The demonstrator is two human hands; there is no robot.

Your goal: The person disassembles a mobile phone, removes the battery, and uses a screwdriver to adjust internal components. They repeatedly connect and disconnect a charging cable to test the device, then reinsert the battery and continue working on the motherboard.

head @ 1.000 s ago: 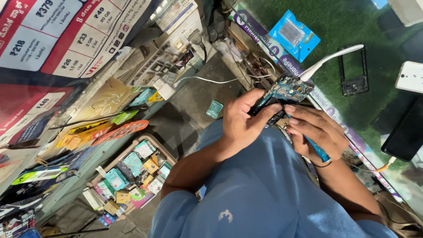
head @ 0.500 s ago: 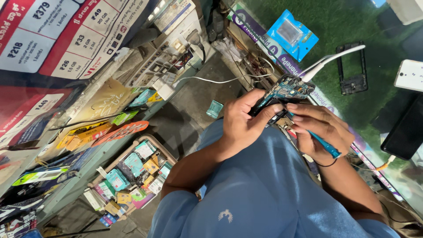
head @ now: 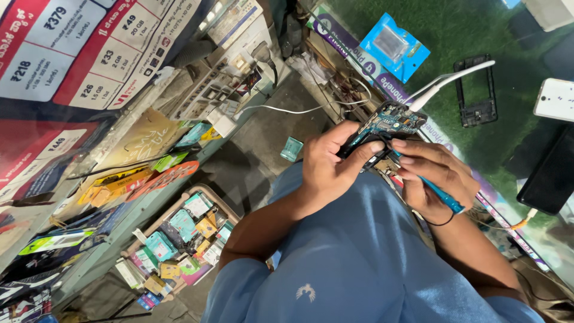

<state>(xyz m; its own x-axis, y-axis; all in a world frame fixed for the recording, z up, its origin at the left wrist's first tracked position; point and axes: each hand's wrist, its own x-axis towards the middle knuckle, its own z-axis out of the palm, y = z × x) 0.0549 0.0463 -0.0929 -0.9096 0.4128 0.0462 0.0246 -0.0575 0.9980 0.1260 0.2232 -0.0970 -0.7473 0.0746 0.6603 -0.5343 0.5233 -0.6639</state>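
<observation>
At far left hang red and white price posters [head: 66, 54], glossy and flat. Below them, a shallow tray [head: 222, 206] on the floor holds a jumble of small teal, yellow and pink packets. A small teal box [head: 291, 149] lies on the grey floor just right of that.

The left hand [head: 330, 173] comes next, its fingers [head: 365, 151] curled shut around the lower edge of a blue-green circuit board [head: 387, 122], thumb pressed on the near edge. The board is held above the lap, in front of the cluttered edge of the surface, tilted, its face studded with small metal parts.

Just right, the right hand [head: 435, 179] has its fingers [head: 418, 160] pinched together on a thin blue-handled tool [head: 441, 194], the tool's tip touching the board.

Further right, on the green surface [head: 478, 36] lie a blue blister pack [head: 394, 46], a black phone frame [head: 475, 90], a white phone [head: 555, 99] and a dark slab-like phone [head: 550, 173]. A white cable [head: 454, 81] runs across towards the board.
</observation>
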